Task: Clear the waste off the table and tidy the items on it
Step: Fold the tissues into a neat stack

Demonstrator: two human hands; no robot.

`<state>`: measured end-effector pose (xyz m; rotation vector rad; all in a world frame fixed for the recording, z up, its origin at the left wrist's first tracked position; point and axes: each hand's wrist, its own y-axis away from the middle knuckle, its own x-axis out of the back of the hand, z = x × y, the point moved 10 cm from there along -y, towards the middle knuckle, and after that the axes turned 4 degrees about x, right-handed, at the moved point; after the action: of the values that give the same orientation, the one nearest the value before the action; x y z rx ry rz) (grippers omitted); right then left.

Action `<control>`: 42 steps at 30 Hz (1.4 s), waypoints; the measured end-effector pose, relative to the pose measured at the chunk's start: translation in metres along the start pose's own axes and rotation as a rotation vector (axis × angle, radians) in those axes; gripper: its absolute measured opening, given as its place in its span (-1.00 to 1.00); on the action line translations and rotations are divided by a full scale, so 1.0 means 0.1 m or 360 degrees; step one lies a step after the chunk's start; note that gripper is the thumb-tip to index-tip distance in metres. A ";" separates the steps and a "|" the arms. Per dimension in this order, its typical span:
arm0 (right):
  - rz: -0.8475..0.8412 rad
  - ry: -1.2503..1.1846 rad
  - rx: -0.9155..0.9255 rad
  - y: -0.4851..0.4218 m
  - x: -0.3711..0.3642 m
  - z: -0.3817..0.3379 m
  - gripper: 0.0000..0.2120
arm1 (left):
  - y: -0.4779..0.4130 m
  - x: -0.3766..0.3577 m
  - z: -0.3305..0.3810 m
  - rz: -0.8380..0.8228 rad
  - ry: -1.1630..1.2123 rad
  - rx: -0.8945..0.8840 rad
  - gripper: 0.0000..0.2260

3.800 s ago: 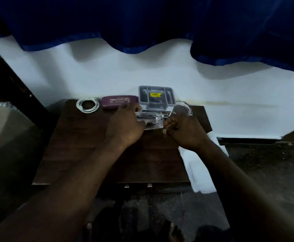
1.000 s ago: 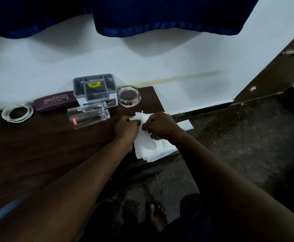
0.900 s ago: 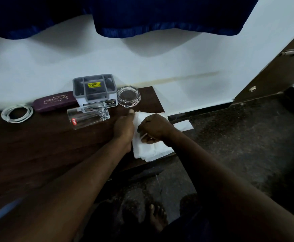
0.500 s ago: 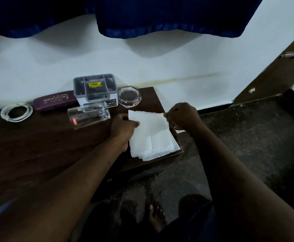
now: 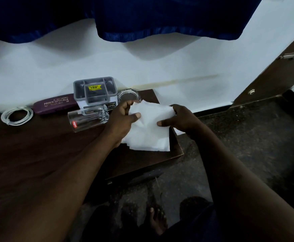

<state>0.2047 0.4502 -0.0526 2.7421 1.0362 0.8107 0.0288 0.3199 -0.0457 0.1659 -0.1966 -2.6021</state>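
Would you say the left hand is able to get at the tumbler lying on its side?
Probably yes: the tumbler lies just beside the left hand with nothing between them, though that hand pinches the white tissue and would have to let go first.

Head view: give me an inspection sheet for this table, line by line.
Surface: dark wooden table against the white wall.
Job's things: white tissue at the table's right end; glass tumbler lying on its side.
Clutter: grey organiser box, glass ashtray, maroon spectacle case, along the wall.
Grippers: left hand and right hand each pinch a tissue edge.
Cables: white cable, coiled, far left.
Surroundings: blue curtain, dark floor, wooden door.
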 end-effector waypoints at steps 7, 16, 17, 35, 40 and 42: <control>0.0130 -0.0417 0.0359 0.03 0.07 -0.30 -0.64 | 0.02 0.09 0.16 -0.0021 0.0189 -0.0139 -0.58; 0.0066 0.0019 0.0517 0.09 -0.18 -0.43 -0.72 | 0.05 0.03 -0.01 0.0103 0.0019 -0.0035 -0.65; 0.0066 -0.0019 0.0501 0.09 -0.18 -0.45 -0.72 | 0.04 0.03 0.01 0.0108 0.0004 -0.0050 -0.65; 0.0078 -0.0356 0.0203 0.00 -0.18 -0.23 -0.74 | -0.10 0.30 0.16 0.0333 0.0150 0.0019 -0.93; 0.0066 -0.0379 0.0185 -0.01 -0.18 -0.23 -0.75 | -0.16 0.43 0.10 0.0446 0.0102 0.0101 -0.84; 0.0066 -0.0378 0.0177 0.00 -0.19 -0.23 -0.76 | -0.17 0.43 0.00 0.0430 0.0054 0.0211 -0.85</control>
<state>0.1807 0.4358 -0.0413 2.8708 1.0072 0.4290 -0.0165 0.3127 -0.0520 0.2143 -0.3546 -2.3170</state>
